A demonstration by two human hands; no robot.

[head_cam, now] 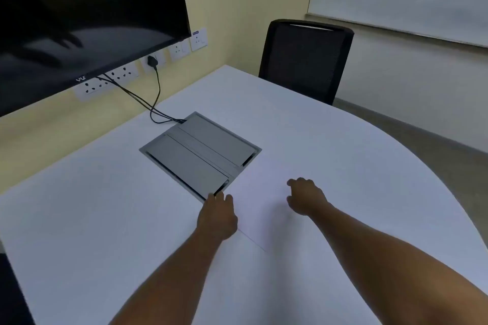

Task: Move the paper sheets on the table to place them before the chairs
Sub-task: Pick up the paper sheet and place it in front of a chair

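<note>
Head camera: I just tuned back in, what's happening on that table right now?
A person has both hands down on a white paper sheet lying on the white table, beside the grey cable box. The left hand is at the sheet's left edge, by the box's corner; the right hand rests on the paper. The sheet lies mid-table, not yet before the black chair.

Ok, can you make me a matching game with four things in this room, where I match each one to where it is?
Things:
1. black mesh office chair
2. grey metal cable box
3. large black TV screen
4. white paper sheet

Places:
A. on the yellow wall
B. under both hands
C. at the table's far edge
D. sunk into the white table's middle

Pairs: 1-C, 2-D, 3-A, 4-B
</note>
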